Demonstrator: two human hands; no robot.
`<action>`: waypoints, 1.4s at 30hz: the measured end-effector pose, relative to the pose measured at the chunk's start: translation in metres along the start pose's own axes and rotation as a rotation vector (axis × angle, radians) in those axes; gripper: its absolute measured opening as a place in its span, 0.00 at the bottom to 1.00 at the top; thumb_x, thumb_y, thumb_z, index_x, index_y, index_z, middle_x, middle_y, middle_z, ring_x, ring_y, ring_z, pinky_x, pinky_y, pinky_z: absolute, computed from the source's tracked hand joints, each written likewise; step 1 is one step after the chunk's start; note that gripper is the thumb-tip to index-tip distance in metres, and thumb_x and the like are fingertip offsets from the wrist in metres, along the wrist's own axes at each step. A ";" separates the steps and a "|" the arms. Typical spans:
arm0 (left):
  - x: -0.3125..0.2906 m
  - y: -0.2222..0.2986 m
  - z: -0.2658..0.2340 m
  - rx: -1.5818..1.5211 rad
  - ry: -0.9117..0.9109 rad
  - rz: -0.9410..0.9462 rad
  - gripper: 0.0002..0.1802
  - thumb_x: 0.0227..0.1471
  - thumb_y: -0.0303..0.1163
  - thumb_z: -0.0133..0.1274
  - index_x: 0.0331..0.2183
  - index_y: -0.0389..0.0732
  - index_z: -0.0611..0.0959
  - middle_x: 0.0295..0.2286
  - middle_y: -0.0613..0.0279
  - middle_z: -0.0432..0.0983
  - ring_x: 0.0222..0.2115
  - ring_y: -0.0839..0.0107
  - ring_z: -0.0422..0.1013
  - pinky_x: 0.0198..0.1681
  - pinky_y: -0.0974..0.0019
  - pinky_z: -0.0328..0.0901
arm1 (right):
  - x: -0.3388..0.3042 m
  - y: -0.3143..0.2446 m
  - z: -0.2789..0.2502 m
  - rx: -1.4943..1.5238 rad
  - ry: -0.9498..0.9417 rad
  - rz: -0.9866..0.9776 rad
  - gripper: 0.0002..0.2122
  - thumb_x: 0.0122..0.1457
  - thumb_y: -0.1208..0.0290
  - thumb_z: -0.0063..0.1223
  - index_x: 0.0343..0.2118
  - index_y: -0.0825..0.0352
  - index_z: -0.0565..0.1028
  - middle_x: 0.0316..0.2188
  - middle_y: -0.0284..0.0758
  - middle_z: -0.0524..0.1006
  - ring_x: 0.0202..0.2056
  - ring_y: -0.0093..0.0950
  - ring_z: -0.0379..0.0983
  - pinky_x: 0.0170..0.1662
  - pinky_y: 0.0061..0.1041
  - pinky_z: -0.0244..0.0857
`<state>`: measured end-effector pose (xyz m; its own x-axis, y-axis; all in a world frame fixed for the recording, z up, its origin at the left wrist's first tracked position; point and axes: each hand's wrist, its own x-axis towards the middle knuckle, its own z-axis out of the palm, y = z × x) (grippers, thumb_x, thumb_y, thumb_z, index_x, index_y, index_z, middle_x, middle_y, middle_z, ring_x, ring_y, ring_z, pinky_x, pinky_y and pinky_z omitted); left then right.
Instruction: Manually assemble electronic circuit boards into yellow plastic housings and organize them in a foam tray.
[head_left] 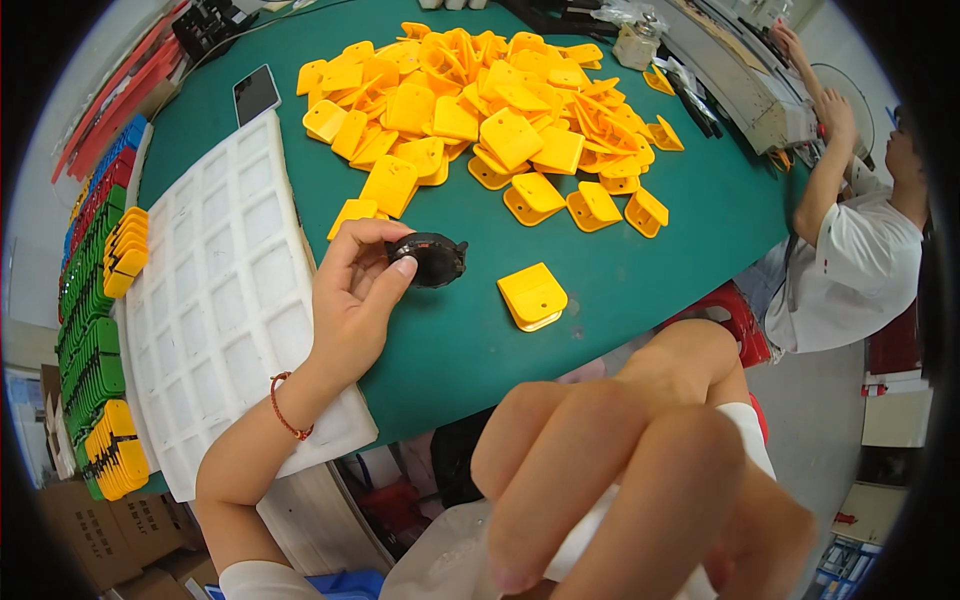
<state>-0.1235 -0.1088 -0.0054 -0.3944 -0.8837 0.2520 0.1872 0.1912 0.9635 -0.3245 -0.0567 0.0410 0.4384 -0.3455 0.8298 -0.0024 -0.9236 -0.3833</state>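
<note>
Between thumb and fingers, my left hand (pixel 352 295) grips a small round black part (pixel 438 262) with a little tab on its edge, held above the green table. A single folded yellow plastic clip (pixel 533 297) with a small hole lies just to its right. My right hand (pixel 640 470) looms large, raised close to the camera. Its fingers are bent and close together; whatever may be inside them is hidden. Farther back spreads a big heap of the same yellow clips (pixel 510 135), the nearest ones behind my left hand.
A white gridded tray (pixel 305 215) lies at left, with rows of green clips (pixel 92 365) and other coloured ones along its outer side. Behind it rests a phone (pixel 257 95). A glass bottle (pixel 638 45) stands at the back. Another person (pixel 850 240) sits at right beside a machine.
</note>
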 end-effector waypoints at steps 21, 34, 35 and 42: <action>0.004 -0.008 -0.004 0.254 -0.014 0.279 0.15 0.49 0.16 0.44 0.41 0.34 0.70 0.39 0.58 0.59 0.38 0.73 0.62 0.44 0.73 0.59 | -0.004 0.092 0.001 -0.149 -0.094 0.172 0.23 0.46 0.65 0.60 0.43 0.67 0.65 0.37 0.39 0.68 0.36 0.33 0.65 0.39 0.29 0.61; 0.004 -0.009 -0.004 0.561 -0.085 0.398 0.17 0.42 0.16 0.52 0.38 0.37 0.71 0.35 0.54 0.67 0.35 0.67 0.67 0.38 0.71 0.63 | -0.013 0.092 0.007 -0.170 -0.106 0.073 0.10 0.43 0.72 0.58 0.29 0.67 0.71 0.25 0.36 0.68 0.27 0.31 0.65 0.28 0.26 0.56; 0.003 -0.010 -0.003 0.558 -0.087 0.396 0.17 0.42 0.16 0.52 0.38 0.37 0.71 0.35 0.54 0.67 0.35 0.67 0.67 0.38 0.71 0.63 | -0.015 0.093 0.006 -0.216 -0.168 0.081 0.11 0.43 0.72 0.58 0.31 0.68 0.71 0.26 0.37 0.69 0.27 0.31 0.66 0.29 0.26 0.58; 0.003 -0.002 0.004 -0.052 0.008 -0.094 0.19 0.46 0.15 0.49 0.42 0.34 0.68 0.40 0.60 0.64 0.42 0.74 0.65 0.48 0.71 0.60 | -0.017 0.086 0.014 -0.017 -0.019 0.317 0.23 0.47 0.66 0.59 0.44 0.66 0.63 0.33 0.37 0.68 0.33 0.34 0.66 0.34 0.29 0.61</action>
<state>-0.1284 -0.1097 -0.0059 -0.4049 -0.9002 0.1600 0.1961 0.0854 0.9769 -0.3199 -0.1280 -0.0116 0.4304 -0.6135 0.6621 -0.1566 -0.7731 -0.6146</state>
